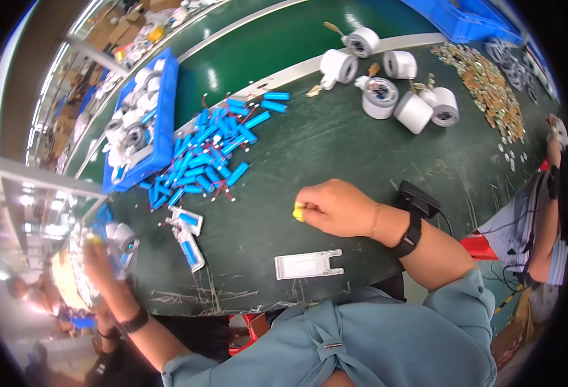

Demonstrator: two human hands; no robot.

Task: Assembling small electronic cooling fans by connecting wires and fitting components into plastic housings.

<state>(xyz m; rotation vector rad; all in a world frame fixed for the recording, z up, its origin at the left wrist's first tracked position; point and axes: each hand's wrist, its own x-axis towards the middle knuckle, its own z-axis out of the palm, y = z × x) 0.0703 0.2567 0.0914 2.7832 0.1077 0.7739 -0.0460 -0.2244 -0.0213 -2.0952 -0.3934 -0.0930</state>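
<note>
My right hand (338, 206) is closed above the middle of the green table, fingers curled into a pinch. Bright yellow material (298, 211) shows at its fingertips; whether it is a finger cover or a held piece I cannot tell. Below it lies a white plastic casing (308, 264) with a notched end. My left hand (100, 261) reaches past the table's left edge to a pale yellow bundle with shiny clear plastic (71, 274). Its fingers are blurred by glare, with a yellow spot at the tip. Nearby are two white casings with blue battery cells (188, 242).
Blue battery cells with wires (203, 155) are heaped beside a blue bin (166, 122) of white parts. White cylindrical camera housings (379, 100) stand at the back, small circuit boards (484, 87) at the right. A black device (418, 198) sits by my right wrist. Another person's arm (545, 219) is at far right.
</note>
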